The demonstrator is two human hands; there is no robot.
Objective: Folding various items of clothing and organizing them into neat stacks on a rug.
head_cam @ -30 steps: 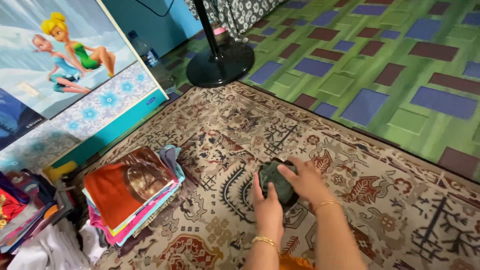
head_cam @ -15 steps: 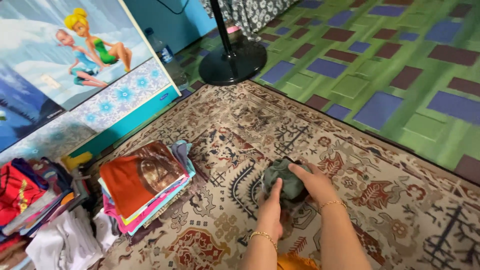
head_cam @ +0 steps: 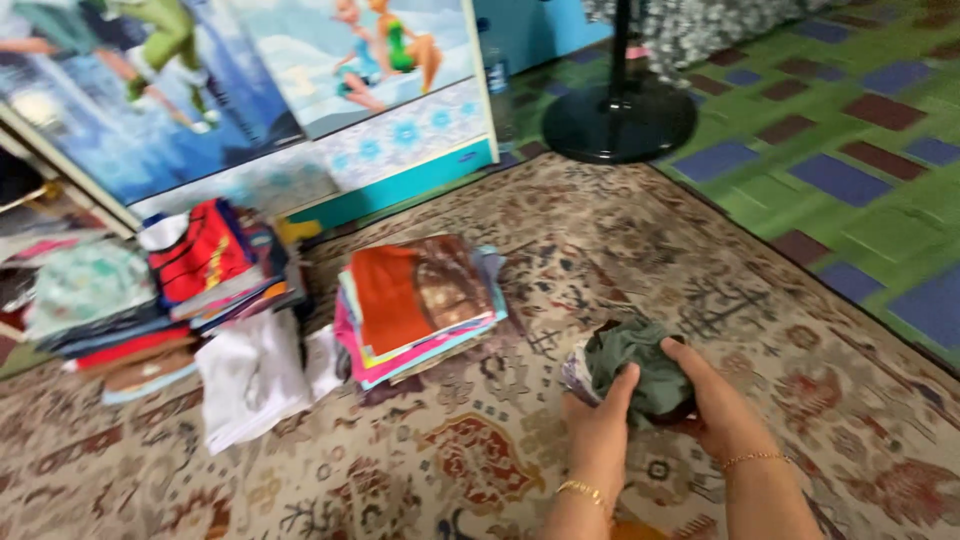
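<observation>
A folded dark green garment [head_cam: 640, 362] sits on the patterned carpet [head_cam: 480, 470], gripped from both sides. My left hand [head_cam: 598, 425] clasps its near left edge, thumb on top. My right hand [head_cam: 715, 400] holds its right side, fingers curled over the cloth. Each wrist has a thin gold bangle. To the left of my hands lies a stack of folded clothes [head_cam: 415, 305] with an orange and brown piece on top.
A second pile of folded clothes [head_cam: 200, 265] and white cloths [head_cam: 250, 375] lie further left. A cabinet with cartoon pictures [head_cam: 300, 90] stands behind them. A black fan base [head_cam: 618, 120] and green patterned flooring [head_cam: 850, 180] are at the back right.
The view has swung left, bringing the second clothes pile and more of the cabinet into sight. Both hands still hold the green garment, now bunched tighter between them.
</observation>
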